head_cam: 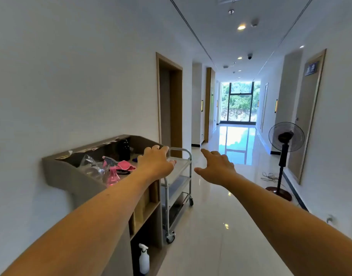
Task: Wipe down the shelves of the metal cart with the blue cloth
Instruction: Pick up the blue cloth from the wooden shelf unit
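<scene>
Down the hall, our cart [178, 183] waits mid-frame. Our left hand [154, 161] and right hand [217, 168] are open, holding nothing. No wiping yet; we see no blue cloth.

Both bare arms stretch forward, nearly straight. The left hand [155, 162] is palm-down, fingers [163, 149] loosely spread and slightly curled, gripping nothing. The right hand [217, 166] is palm-down too, its fingers [208, 153] extended ahead and its thumb out toward the left hand's fingertips, well apart from them, empty
</scene>
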`<act>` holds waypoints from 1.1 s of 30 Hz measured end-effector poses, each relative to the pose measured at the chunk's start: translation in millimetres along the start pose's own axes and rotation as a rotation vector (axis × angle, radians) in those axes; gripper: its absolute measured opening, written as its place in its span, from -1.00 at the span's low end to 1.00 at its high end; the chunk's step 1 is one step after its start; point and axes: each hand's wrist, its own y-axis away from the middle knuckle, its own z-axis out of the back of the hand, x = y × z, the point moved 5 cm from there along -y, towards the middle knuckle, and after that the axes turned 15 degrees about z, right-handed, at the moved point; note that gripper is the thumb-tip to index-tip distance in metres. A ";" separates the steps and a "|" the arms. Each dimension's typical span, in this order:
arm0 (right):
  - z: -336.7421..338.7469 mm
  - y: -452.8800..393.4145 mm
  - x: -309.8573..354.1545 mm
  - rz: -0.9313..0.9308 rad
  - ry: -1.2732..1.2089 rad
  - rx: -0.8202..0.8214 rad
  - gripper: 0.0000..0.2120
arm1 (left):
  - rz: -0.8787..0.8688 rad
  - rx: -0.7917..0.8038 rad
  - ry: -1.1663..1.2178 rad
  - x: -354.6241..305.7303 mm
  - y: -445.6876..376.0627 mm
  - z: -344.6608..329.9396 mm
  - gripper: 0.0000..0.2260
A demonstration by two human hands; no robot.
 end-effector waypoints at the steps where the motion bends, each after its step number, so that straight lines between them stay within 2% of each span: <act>1: -7.1 -15.4 -0.8 0.006 -0.002 -0.006 -0.27 | -0.014 -0.004 -0.001 2.2 -16.6 -5.1 -0.40; 13: -87.3 -215.1 -22.7 -0.064 0.009 0.013 -0.27 | -0.017 0.061 0.000 39.6 -236.2 -73.0 -0.43; 20: -133.1 -289.2 -53.4 -0.083 -0.003 0.031 -0.28 | 0.004 0.124 0.001 50.1 -312.3 -122.5 -0.44; 25: -164.1 -344.7 -90.7 -0.058 -0.012 0.029 -0.28 | 0.010 0.102 0.007 38.5 -361.7 -151.7 -0.48; 33: -206.3 -460.2 -171.2 0.024 -0.049 0.045 -0.26 | 0.081 0.089 -0.054 2.5 -452.3 -198.8 -0.42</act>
